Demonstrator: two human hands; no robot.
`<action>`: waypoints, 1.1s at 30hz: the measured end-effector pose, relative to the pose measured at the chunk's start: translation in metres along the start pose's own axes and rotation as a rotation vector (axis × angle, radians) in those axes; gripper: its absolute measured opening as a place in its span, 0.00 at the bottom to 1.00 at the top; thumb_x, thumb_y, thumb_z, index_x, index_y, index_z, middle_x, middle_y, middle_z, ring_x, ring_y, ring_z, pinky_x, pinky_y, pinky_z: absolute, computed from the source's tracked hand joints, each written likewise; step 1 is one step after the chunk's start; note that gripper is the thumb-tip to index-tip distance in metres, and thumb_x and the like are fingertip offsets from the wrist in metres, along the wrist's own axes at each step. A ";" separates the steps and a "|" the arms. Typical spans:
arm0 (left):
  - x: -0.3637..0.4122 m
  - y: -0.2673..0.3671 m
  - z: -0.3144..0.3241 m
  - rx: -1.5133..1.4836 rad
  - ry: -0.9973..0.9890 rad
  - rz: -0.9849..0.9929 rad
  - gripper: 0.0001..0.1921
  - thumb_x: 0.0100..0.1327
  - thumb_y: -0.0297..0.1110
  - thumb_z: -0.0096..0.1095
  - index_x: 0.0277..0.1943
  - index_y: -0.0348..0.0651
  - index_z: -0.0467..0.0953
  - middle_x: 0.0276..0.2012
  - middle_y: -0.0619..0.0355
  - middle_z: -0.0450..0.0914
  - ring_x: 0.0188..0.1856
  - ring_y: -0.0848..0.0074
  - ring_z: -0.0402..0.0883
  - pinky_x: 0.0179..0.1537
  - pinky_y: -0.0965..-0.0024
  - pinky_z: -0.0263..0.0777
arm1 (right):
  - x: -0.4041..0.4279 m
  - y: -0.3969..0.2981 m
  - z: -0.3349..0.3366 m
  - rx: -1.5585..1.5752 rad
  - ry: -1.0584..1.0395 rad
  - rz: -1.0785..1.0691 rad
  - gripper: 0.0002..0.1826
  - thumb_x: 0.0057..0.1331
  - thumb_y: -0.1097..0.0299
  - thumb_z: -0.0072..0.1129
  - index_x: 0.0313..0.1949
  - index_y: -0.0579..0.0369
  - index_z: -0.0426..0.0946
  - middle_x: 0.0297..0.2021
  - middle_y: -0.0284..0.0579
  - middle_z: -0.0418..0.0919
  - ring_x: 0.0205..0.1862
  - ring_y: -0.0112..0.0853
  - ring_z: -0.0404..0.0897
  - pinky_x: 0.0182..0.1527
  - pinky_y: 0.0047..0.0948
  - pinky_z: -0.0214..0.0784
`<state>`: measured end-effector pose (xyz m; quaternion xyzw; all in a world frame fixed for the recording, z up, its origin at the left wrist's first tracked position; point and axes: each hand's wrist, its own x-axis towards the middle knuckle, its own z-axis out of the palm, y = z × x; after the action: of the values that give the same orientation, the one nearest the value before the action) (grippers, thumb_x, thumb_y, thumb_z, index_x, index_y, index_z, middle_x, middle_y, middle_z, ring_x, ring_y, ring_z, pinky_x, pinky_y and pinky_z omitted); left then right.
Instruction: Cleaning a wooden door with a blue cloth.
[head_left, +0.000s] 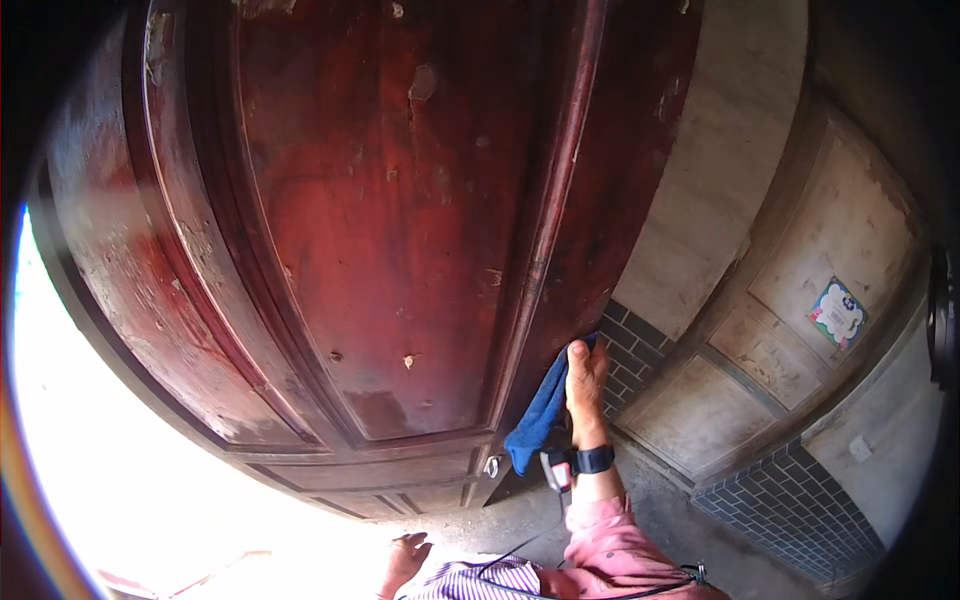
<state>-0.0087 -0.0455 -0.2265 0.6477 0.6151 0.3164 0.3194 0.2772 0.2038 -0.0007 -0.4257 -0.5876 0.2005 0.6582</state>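
A tall dark red wooden panelled door (390, 247) with chipped, worn paint fills most of the view. My right hand (585, 375) grips a blue cloth (541, 420) at the door's right edge, thumb on top. The cloth hangs down to the left of my wrist, its lower corner near a small metal door fitting (492, 466). Around my right wrist is a black strap (594, 459) with a small device on it. Low in the view, in front of my striped garment, my left hand (409, 553) holds nothing and its fingers are loosely apart.
Right of the door is a plain wall (712, 165) with dark tiles (630, 341) at its base. Beyond stands a worn, pale door (832, 225) bearing a sticker (838, 313). A black cable (517, 549) crosses my front. Bright light floods the lower left.
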 end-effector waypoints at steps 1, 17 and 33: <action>-0.002 -0.002 0.000 0.005 0.003 0.002 0.14 0.59 0.34 0.65 0.45 0.34 0.80 0.37 0.42 0.83 0.29 0.61 0.84 0.33 0.64 0.77 | 0.007 -0.009 -0.002 0.045 -0.073 0.032 0.47 0.60 0.29 0.51 0.58 0.66 0.67 0.48 0.56 0.76 0.49 0.41 0.75 0.56 0.34 0.64; -0.019 -0.015 0.015 0.001 -0.169 -0.060 0.16 0.60 0.36 0.64 0.46 0.33 0.80 0.38 0.42 0.83 0.37 0.55 0.83 0.41 0.60 0.76 | 0.011 -0.024 0.005 0.313 0.028 0.162 0.58 0.47 0.24 0.61 0.61 0.63 0.63 0.55 0.44 0.71 0.55 0.32 0.70 0.59 0.33 0.61; -0.013 0.003 0.012 0.010 -0.238 -0.089 0.16 0.60 0.37 0.63 0.46 0.33 0.79 0.38 0.41 0.83 0.41 0.51 0.81 0.45 0.57 0.75 | 0.023 -0.005 -0.005 0.279 0.052 0.162 0.58 0.45 0.26 0.65 0.61 0.63 0.63 0.54 0.43 0.70 0.55 0.32 0.69 0.59 0.33 0.60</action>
<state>0.0023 -0.0587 -0.2314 0.6544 0.6026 0.2197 0.4004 0.2854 0.2167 0.0174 -0.3810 -0.5006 0.3215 0.7077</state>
